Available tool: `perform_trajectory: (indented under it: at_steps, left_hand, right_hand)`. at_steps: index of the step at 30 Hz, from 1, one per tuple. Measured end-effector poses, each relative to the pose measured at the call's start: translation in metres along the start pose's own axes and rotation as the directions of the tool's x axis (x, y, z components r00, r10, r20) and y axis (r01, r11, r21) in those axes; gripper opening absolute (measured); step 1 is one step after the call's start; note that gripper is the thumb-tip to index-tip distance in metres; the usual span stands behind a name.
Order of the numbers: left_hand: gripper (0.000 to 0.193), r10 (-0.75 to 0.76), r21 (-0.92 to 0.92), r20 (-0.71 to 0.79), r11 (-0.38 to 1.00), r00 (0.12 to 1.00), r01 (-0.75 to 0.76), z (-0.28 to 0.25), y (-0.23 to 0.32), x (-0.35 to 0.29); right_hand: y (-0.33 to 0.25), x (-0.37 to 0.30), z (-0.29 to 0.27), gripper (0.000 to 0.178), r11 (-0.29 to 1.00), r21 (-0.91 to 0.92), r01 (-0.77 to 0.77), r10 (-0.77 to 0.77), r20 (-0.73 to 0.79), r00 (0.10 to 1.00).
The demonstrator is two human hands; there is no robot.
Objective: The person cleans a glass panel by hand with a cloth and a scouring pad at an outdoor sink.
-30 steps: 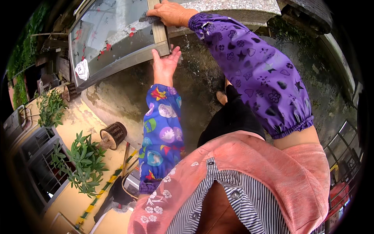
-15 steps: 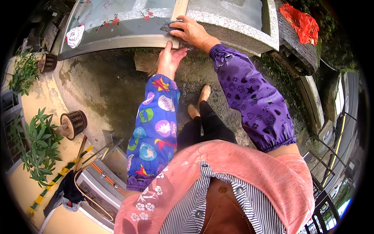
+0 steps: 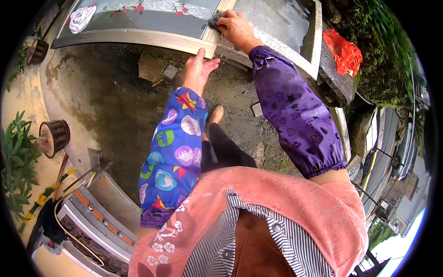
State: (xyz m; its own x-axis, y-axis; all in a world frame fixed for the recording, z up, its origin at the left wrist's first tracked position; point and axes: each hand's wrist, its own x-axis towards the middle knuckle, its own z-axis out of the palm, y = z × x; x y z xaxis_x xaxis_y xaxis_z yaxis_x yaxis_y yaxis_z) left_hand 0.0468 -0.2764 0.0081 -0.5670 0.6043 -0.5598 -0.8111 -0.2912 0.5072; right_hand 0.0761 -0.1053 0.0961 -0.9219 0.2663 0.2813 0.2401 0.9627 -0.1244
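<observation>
A framed glass panel with red flower decorations lies at the top, its near corner over the rim of a speckled stone basin. My left hand grips the near edge of its pale frame by that corner, thumb on top, fingers partly hidden beyond the edge. With bent fingers my right hand presses a dark grey scouring pad onto the frame's side bar. A crumpled white cloth rests on the glass at the far left.
A red plastic bag lies on a ledge to the right of the basin. Potted plants stand at the left. Loose stone blocks lie on the damp ground below the panel, and poles lean at the lower left.
The scouring pad and my right hand have moved up along the frame's side bar, away from the corner. My left hand stays at the near edge. The whole view has shifted.
</observation>
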Motion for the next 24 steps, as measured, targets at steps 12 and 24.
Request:
perform_trajectory:
  at_steps: [12, 24]
  left_hand:
    - [0.036, -0.038, 0.007, -0.050, 0.999, 0.998, 0.038, -0.007, 0.014, 0.001]
    - [0.051, -0.090, 0.077, 0.073, 0.993, 0.993, 0.085, -0.037, 0.025, 0.040]
  right_hand:
    - [-0.024, -0.003, 0.005, 0.014, 0.995, 0.100, -0.017, 0.017, 0.005, 1.000]
    - [-0.041, -0.018, 0.022, 0.015, 0.985, 0.171, -0.014, 0.017, -0.017, 1.000]
